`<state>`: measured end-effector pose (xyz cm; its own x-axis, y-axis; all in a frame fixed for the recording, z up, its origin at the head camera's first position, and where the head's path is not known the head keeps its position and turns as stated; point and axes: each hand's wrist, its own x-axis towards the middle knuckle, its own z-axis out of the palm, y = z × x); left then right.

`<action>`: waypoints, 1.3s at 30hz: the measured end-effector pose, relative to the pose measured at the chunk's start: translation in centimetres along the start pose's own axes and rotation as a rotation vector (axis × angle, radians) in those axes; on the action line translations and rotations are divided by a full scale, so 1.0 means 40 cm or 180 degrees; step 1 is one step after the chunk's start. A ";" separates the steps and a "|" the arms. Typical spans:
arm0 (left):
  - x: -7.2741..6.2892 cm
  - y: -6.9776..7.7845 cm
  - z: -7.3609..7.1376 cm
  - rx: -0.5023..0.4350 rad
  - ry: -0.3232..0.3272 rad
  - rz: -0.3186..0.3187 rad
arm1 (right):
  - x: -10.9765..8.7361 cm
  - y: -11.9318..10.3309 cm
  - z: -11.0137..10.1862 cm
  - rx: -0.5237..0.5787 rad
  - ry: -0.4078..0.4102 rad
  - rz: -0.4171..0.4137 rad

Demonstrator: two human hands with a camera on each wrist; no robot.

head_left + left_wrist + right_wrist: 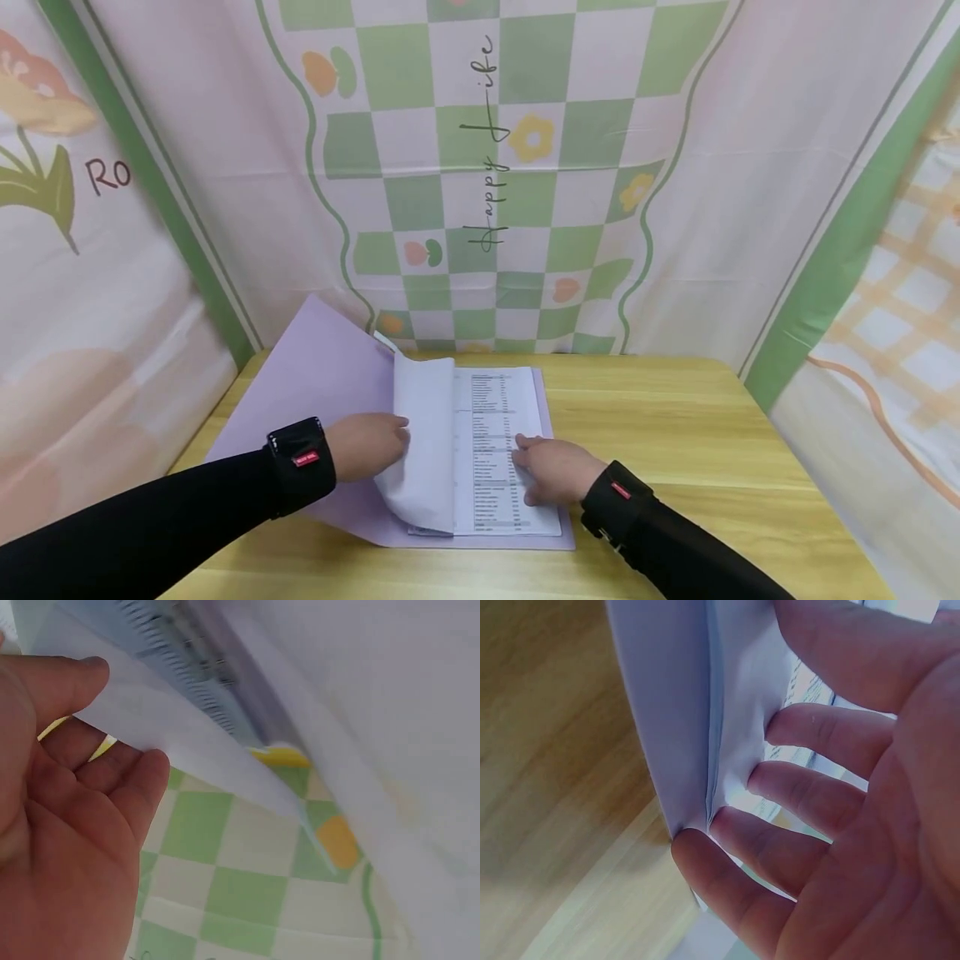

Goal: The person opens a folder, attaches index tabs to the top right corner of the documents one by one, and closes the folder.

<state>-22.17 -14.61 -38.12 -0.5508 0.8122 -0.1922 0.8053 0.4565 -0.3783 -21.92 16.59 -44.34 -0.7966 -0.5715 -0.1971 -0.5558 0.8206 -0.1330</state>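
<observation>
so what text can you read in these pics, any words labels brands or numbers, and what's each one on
"Happy Life": on the checked cloth, running sideways.
"RO": on the flowered cloth at the left.
Too small to read: the rows of print on the sheet.
Too small to read: the left wrist tag and right wrist tag, both red.
Too blurred to read: the print in both wrist views.

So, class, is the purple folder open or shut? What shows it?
Open: its cover is swung out to the left, and the printed page inside shows beside a raised sheet.
</observation>
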 end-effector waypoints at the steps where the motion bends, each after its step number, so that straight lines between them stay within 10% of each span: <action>1: -0.011 -0.005 0.009 -0.0001 0.0021 -0.0006 | 0.000 -0.001 -0.001 -0.0002 -0.0012 0.0000; 22: -0.174 -0.093 -0.003 -0.0023 -0.0096 -0.0567 | 0.001 0.000 -0.008 -0.0023 -0.0086 0.0020; 29: -0.154 -0.005 -0.033 -0.0109 -0.0212 -0.1295 | -0.002 0.000 -0.008 -0.0008 -0.0113 0.0015; 39: -0.143 0.084 -0.025 -0.0167 0.0134 -0.2089 | -0.002 0.002 -0.003 -0.0035 -0.0096 0.0017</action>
<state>-16.07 -17.35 -37.38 -0.9229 0.3721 0.0992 0.3153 0.8781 -0.3599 -21.93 16.72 -44.20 -0.7922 -0.5665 -0.2270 -0.5543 0.8235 -0.1211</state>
